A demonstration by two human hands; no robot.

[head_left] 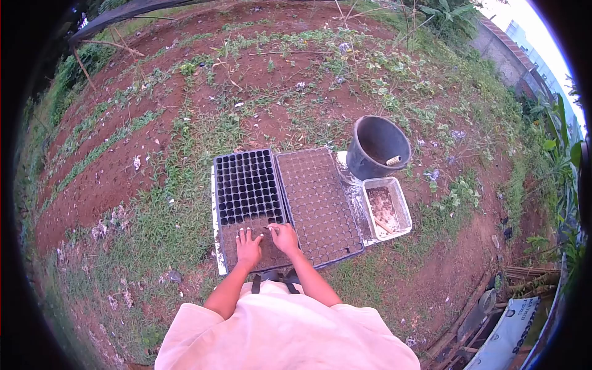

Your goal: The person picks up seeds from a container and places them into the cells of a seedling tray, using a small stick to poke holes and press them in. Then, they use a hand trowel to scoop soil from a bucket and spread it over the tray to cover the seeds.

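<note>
A black seedling tray (248, 185) stands on a white board, its far cells empty and its near part covered with brown soil. My left hand (248, 248) lies on that soil with its fingers spread. Just to its right, my right hand (283, 237) is at the tray's right edge, fingers bent together; whatever they may hold is too small to make out. Beside this tray, a second tray (320, 203) has its cells filled with soil.
A dark bucket (379, 148) with a small pale object at its rim stands beyond a white tub (404, 213) holding soil and a stick, both right of the trays. Grass, weeds and red soil surround them. A wall (502, 55) rises at the far right.
</note>
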